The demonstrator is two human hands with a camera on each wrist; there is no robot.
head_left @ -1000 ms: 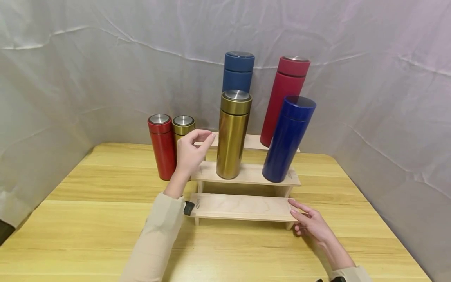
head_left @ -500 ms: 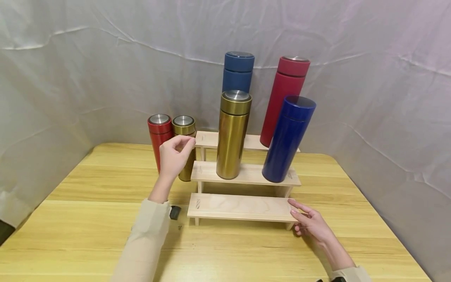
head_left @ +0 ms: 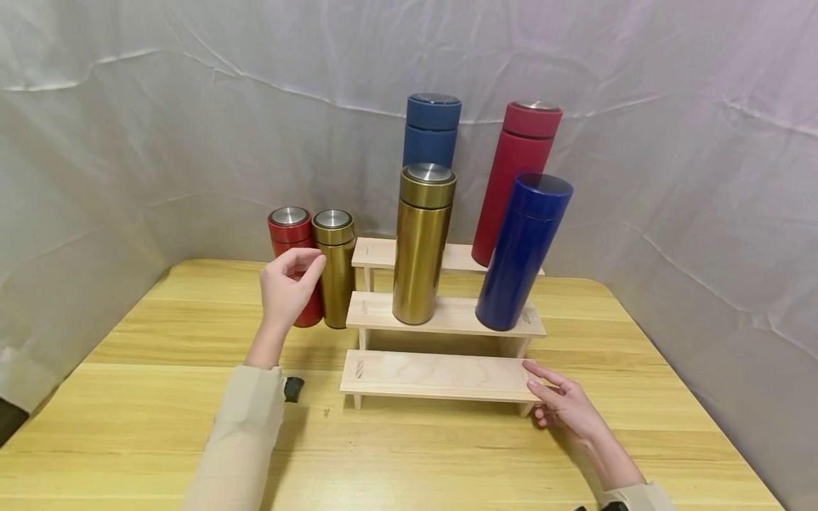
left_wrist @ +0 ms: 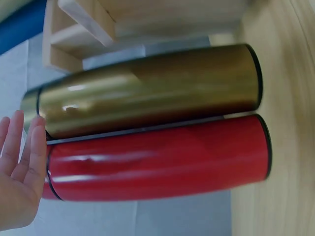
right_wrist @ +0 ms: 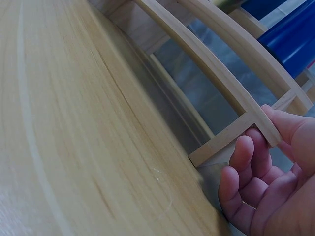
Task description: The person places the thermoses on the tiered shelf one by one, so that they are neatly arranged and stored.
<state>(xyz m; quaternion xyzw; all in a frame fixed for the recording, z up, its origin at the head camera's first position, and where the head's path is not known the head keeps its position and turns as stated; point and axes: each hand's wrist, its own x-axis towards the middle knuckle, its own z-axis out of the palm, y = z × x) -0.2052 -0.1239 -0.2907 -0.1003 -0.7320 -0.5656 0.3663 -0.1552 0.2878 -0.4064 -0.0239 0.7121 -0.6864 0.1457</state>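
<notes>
My left hand hovers in front of a red thermos flask and holds nothing. Its fingers are relaxed, with a gap to the thumb. Right beside the red flask stands a gold flask, both upright on the table. In the left wrist view my fingertips overlap the upper ends of the gold flask and the red flask; contact is not plain. My right hand pinches the right end of the lowest step of a three-step wooden stand, thumb above and fingers below.
A taller gold flask and a dark blue one stand on the middle step. Behind them, a blue flask and a crimson flask rise from the top step. Pale curtains surround the wooden table.
My left hand has moved left, away from the stand, past the smaller gold flask to the front of the red one. My right hand keeps its grip on the stand, and the flasks stay put.
</notes>
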